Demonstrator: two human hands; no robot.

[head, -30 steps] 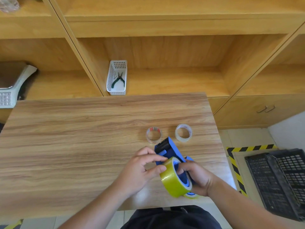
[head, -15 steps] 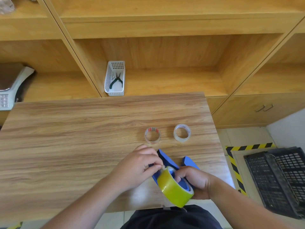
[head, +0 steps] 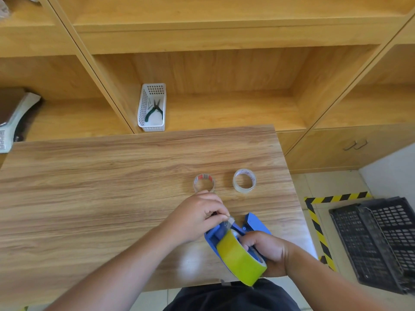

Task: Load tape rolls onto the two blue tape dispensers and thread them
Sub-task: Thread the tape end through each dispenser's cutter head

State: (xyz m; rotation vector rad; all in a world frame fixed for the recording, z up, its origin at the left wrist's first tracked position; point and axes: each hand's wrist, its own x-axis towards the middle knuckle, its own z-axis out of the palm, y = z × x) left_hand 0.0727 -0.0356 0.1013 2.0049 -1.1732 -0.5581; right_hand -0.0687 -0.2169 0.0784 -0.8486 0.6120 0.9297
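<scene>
At the near right corner of the wood-grain table point(head: 94, 187), both bare hands work on one blue plastic tape dispenser point(head: 213, 236) that carries a wide roll of yellow-green tape point(head: 241, 259). The right hand point(head: 268, 251) is clenched around the dispenser's handle just behind the roll, holding it tilted above the table's near edge. The left hand point(head: 197, 217) comes in from the left with its thumb and forefinger pinched on the loose clear end of the tape point(head: 230, 221), which stretches from the top of the roll toward the dispenser's front; how far the tape has passed through the front slot is hidden by the fingers.

A second blue tape dispenser point(head: 256, 223) lies on the table just to the right, partly covered by the right hand, with no roll visible on it.

Farther out on the table lie two small rolls flat on their sides: a clear tape roll with a red-and-white core point(head: 204, 183), just beyond the left hand's knuckles, and a clear tape roll with a pale core point(head: 244, 181) to its right, the two apart.

On the wooden shelf point(head: 224, 108) behind the table stands a white perforated plastic basket point(head: 141, 108) holding green-handled pliers point(head: 153, 111). A black plastic crate point(head: 377, 243) sits on the floor at the right.
</scene>
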